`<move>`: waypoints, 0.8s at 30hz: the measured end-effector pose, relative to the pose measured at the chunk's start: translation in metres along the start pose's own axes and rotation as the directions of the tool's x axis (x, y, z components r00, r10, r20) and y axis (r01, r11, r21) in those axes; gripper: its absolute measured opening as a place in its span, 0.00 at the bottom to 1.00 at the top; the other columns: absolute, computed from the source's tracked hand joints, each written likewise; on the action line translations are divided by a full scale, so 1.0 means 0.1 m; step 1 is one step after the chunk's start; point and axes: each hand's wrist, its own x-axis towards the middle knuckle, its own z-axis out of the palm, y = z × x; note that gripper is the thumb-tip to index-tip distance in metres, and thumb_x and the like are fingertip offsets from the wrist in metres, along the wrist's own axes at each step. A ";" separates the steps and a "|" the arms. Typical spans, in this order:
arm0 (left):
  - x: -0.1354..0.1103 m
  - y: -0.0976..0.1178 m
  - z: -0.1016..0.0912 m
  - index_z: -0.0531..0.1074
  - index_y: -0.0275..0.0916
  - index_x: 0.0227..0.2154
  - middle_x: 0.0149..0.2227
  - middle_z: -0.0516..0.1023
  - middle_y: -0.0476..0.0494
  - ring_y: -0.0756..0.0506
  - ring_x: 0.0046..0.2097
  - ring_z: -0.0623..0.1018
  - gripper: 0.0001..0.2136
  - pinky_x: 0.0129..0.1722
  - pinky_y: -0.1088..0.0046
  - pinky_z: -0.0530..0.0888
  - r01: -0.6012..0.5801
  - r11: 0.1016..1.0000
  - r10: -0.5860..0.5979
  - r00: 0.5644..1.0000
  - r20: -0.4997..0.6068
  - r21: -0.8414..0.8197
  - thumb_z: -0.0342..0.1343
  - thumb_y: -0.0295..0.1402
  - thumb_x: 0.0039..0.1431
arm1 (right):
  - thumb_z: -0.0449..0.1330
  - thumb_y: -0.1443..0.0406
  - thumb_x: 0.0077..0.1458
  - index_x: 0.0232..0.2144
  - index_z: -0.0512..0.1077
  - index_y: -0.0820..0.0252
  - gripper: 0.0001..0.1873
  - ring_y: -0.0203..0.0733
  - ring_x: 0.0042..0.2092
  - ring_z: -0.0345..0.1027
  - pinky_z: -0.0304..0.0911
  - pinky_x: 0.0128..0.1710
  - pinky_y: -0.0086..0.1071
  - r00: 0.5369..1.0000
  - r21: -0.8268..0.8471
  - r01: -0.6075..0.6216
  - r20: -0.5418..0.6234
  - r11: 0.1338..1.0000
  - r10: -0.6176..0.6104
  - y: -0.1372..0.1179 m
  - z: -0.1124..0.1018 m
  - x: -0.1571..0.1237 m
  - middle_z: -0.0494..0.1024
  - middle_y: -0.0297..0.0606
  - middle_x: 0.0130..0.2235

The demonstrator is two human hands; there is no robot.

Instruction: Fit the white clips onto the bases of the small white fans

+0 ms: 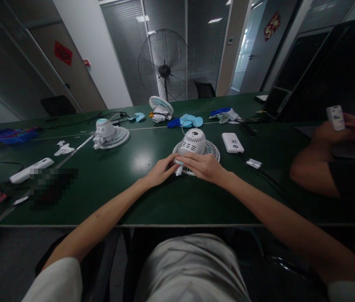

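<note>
A small white fan (193, 141) lies grille-down on the green table (152, 201) in front of me, its motor housing facing up. My left hand (162, 170) is closed on the near left side of the fan, at a short white stub that sticks out toward me. From the right, my right hand (205, 165) reaches over the near side of the housing, fingers bent around the same spot. The fingertips of both hands meet there, and they hide part of the stub and grille.
To the left lies another white fan (105, 133); a third white fan (161, 110) is farther back. A white power bank (232, 143) sits right of my hands. Blue gloves (221, 113) lie beyond. At right, another person's hand holds a white object (335, 117).
</note>
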 end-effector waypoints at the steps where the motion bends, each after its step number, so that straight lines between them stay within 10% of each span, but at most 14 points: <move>1: 0.00 0.00 0.00 0.64 0.40 0.62 0.38 0.76 0.46 0.46 0.37 0.75 0.18 0.40 0.70 0.71 0.006 1.000 -0.006 1.000 -0.001 0.007 0.49 0.41 0.74 | 0.53 0.66 0.71 0.67 0.62 0.56 0.24 0.47 0.51 0.76 0.74 0.42 0.37 1.000 -0.012 -0.020 0.003 1.000 0.020 -0.02 0.01 0.02 0.77 0.45 0.57; 9: 0.00 0.00 0.01 0.65 0.39 0.59 0.36 0.74 0.47 0.46 0.35 0.73 0.17 0.38 0.70 0.69 -0.001 1.000 0.001 1.000 -0.002 0.010 0.48 0.42 0.74 | 0.52 0.66 0.71 0.66 0.62 0.59 0.23 0.47 0.51 0.77 0.75 0.46 0.39 0.983 0.079 -0.175 -0.036 0.981 0.178 -0.15 0.06 0.13 0.78 0.46 0.57; 17: 0.00 -0.01 0.01 0.64 0.40 0.61 0.46 0.77 0.42 0.45 0.41 0.76 0.18 0.43 0.69 0.72 -0.001 1.000 0.001 1.000 0.001 -0.020 0.49 0.41 0.74 | 0.54 0.70 0.68 0.68 0.60 0.55 0.28 0.47 0.57 0.73 0.74 0.45 0.38 0.997 0.018 0.069 0.039 0.997 -0.069 0.02 -0.05 -0.01 0.73 0.43 0.62; 24: 0.00 -0.03 0.01 0.67 0.39 0.57 0.35 0.74 0.49 0.47 0.35 0.73 0.16 0.39 0.71 0.69 0.023 0.999 -0.023 1.000 0.004 -0.025 0.49 0.43 0.74 | 0.51 0.65 0.72 0.65 0.64 0.58 0.22 0.44 0.43 0.78 0.72 0.38 0.34 0.992 -0.040 -0.126 0.008 0.991 0.126 -0.14 0.08 0.14 0.81 0.45 0.48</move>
